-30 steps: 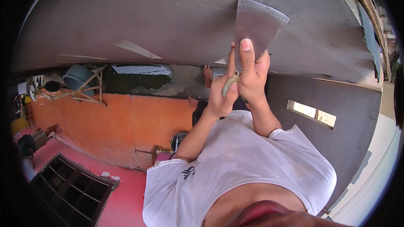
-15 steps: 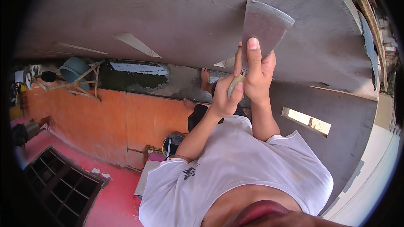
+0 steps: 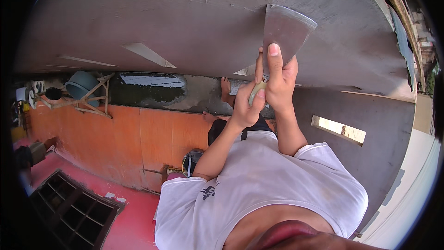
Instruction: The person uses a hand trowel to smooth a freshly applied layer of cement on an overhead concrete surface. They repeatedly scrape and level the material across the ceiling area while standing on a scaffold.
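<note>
Holding a putty knife (image 3: 278, 32) up in front of the gray wall (image 3: 185, 18), with the left hand (image 3: 245, 108) wrapped around the pale handle (image 3: 256, 92) and the right hand (image 3: 280, 84) pinching the metal blade (image 3: 291, 25). Off to the left, a blue-gray tub (image 3: 78, 83) by a wooden frame (image 3: 97, 88).

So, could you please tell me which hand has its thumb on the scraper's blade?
The right hand: its thumb lies along the blade, whereas the left hand has its thumb on the handle.
</note>
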Tool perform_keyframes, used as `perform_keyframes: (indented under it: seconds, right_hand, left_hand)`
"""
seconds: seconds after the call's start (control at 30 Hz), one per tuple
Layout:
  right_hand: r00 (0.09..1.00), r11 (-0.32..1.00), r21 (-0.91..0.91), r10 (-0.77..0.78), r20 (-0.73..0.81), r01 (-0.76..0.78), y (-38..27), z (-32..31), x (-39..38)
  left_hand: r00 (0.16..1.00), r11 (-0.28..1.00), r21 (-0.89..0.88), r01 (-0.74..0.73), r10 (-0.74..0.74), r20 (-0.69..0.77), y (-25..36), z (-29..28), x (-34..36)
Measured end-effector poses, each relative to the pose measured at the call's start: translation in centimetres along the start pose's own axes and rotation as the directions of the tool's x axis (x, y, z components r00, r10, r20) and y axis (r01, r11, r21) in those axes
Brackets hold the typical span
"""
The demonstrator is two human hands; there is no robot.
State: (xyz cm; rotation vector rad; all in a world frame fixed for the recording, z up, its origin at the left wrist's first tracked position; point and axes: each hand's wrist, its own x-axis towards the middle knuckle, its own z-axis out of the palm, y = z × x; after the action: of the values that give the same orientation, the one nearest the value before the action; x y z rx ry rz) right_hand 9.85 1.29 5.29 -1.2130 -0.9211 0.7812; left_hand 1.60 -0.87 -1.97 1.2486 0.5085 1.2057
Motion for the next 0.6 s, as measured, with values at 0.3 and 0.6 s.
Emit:
perform_keyframes:
  seconds: [0.3, 0.6]
  right_hand:
    - [0.998, 0.998, 0.040, 0.051, 0.043, -0.053, 0.2, 0.1, -0.3]
    - [0.995, 0.994, 0.040, 0.101, 0.023, -0.101, 0.8, 0.3, -0.6]
  left_hand:
    - [1.000, 1.000, -0.021, 0.007, -0.007, -0.002, -0.7, -0.2, -0.4]
    - [0.993, 0.992, -0.060, 0.112, -0.111, 0.030, -1.3, -0.8, -1.1]
